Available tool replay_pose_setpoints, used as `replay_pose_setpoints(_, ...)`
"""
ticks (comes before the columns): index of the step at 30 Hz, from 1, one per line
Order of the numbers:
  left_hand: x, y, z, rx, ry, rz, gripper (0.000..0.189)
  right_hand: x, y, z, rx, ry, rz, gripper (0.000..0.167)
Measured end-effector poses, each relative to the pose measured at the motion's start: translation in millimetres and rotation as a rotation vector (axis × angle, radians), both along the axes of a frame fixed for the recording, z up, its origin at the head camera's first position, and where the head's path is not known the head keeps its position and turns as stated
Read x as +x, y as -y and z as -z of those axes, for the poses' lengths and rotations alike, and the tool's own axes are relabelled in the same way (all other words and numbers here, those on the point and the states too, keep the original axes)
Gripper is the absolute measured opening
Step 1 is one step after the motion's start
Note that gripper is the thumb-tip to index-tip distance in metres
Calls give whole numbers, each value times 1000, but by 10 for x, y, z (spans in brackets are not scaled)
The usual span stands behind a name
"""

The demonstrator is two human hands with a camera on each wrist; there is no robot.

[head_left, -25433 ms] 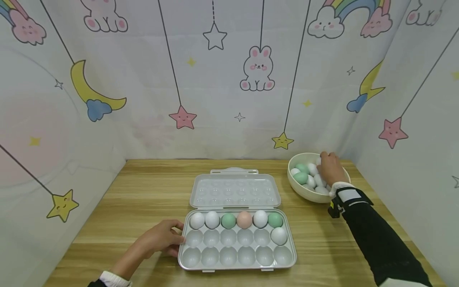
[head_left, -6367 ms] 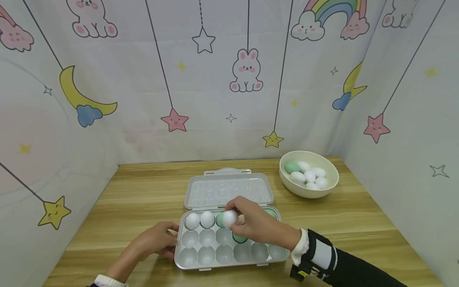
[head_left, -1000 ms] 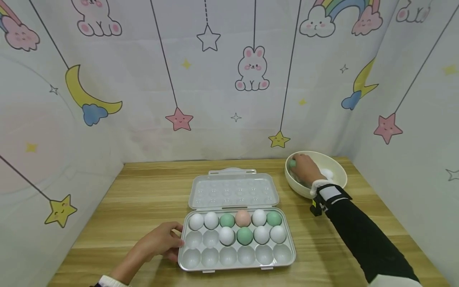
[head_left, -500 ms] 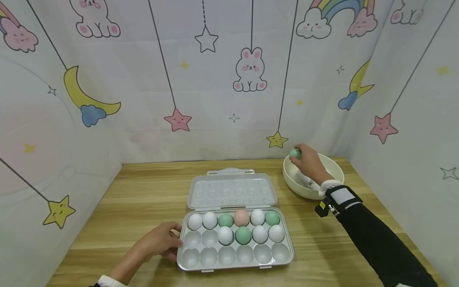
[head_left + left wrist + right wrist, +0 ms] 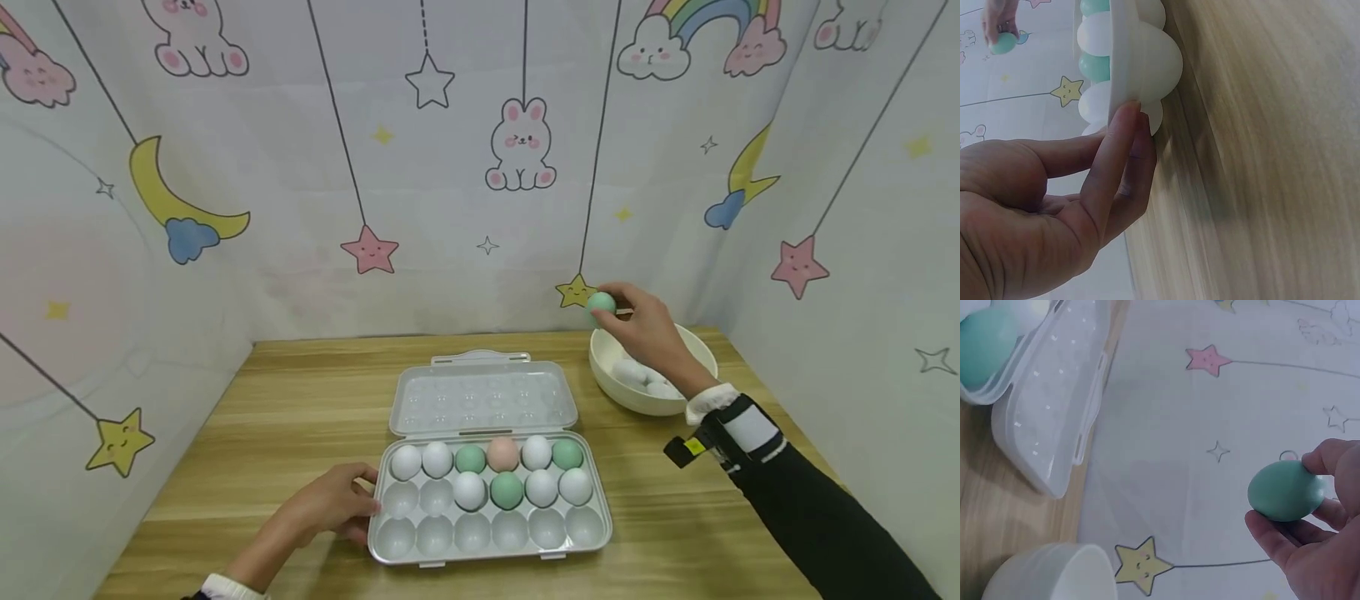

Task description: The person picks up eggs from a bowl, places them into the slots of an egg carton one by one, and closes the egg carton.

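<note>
My right hand [image 5: 647, 329] pinches a green egg [image 5: 601, 307] between thumb and fingertips, in the air above the left rim of a cream bowl [image 5: 637, 402]. In the right wrist view the green egg [image 5: 1286, 490] is whole and clear of the bowl. My left hand [image 5: 330, 504] grips the left edge of an open egg box [image 5: 491, 560]; in the left wrist view its fingers [image 5: 1124, 128] pinch the rim. White, green and one pinkish egg [image 5: 502, 454] fill the back row. The middle row has eggs in all but its two leftmost cups. Bare cups make up the front row.
Several white eggs [image 5: 632, 372] lie in the bowl, partly hidden by my right forearm. The box's clear lid [image 5: 483, 400] lies folded back behind it on the wooden table [image 5: 315, 400]. A patterned cloth [image 5: 450, 292] hangs behind the table.
My right hand has lifted the green egg from inside the bowl up and left past its rim. Compared with much earlier, the middle row holds more eggs. The left hand stays at the box edge.
</note>
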State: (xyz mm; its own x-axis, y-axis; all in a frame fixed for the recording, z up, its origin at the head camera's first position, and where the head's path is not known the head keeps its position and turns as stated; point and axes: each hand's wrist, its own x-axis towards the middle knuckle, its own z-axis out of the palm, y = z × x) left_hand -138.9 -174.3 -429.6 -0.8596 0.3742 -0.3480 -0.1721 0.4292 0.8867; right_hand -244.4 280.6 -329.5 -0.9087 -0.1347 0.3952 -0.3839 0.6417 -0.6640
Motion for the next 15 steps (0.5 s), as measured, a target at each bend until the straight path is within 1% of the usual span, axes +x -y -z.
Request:
replay_pose_setpoints(6, -9, -11, -8, -7, -5, -3, 37, 249, 256, -225, -49, -42, -106, 40)
replay_pose_setpoints(9, -12, -10, -4, -8, -10, -1, 36, 346, 407, -269, -64, -66, -175, 38)
replay_pose_setpoints(15, -8, -2, 19, 2, -13, 11, 35, 532, 731, -302, -93, -92, -310, 33)
